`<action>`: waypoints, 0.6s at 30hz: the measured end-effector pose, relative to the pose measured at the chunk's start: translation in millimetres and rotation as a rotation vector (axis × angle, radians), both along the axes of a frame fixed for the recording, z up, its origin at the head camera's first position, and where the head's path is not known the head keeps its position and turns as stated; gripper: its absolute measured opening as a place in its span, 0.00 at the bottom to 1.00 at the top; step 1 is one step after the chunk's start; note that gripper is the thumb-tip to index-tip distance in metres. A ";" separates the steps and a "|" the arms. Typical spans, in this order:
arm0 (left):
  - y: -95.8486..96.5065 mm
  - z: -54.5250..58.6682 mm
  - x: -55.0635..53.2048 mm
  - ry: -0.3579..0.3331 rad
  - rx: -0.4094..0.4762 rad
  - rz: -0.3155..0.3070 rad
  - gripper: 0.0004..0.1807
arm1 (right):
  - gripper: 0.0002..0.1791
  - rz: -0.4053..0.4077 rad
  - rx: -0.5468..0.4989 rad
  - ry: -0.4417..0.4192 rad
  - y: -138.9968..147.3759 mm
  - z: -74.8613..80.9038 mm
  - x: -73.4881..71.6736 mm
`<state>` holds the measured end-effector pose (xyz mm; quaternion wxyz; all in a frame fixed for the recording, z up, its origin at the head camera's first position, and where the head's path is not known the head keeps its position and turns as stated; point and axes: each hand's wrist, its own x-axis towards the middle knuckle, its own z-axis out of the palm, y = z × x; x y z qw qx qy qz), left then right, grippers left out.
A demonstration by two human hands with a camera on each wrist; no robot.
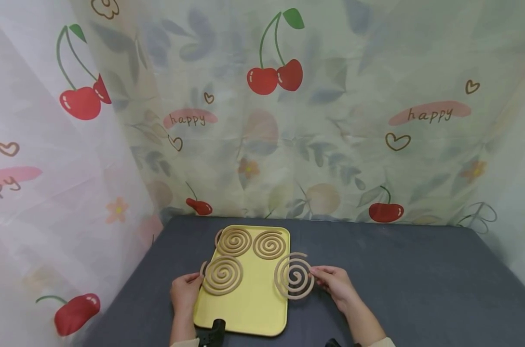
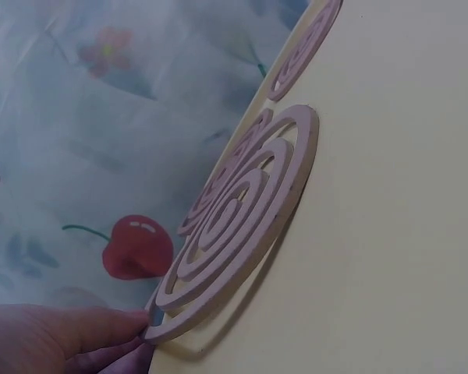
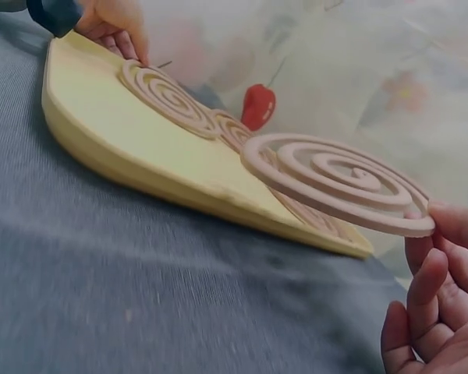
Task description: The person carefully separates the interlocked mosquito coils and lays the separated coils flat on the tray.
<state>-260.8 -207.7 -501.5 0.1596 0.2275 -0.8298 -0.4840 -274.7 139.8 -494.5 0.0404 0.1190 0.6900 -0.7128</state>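
Between thumb and fingers my right hand (image 1: 335, 284) pinches the outer edge of a brown mosquito coil (image 1: 284, 282). That coil is held up over the right rim of a yellow tray (image 1: 262, 315), as the right wrist view also shows. At the tray's left side my left hand (image 1: 186, 290) pinches the outer end of another mosquito coil (image 2: 292, 175), whose near edge looks slightly raised off the tray. Two more coils lie at the tray's far end, a far-left coil (image 1: 246, 240) and a far-right coil (image 1: 282, 245).
The tray lies on a dark cloth-covered table (image 1: 401, 289). A printed curtain (image 1: 331, 159) with cherries and hearts stands behind the table and along its sides. Black wrist straps (image 1: 216, 332) show at the bottom of the head view.
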 end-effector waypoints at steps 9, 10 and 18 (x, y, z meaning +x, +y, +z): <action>2.2 -1.8 -1.1 -0.007 0.006 0.015 0.13 | 0.13 0.033 0.003 -0.006 -25.1 1.2 -13.8; 2.6 -2.1 -1.2 -0.007 0.008 0.015 0.13 | 0.13 0.040 0.001 -0.006 -27.7 1.3 -14.8; 3.2 -0.4 0.0 0.020 -0.008 0.016 0.13 | 0.13 0.069 -0.007 -0.011 -48.7 -2.3 -21.8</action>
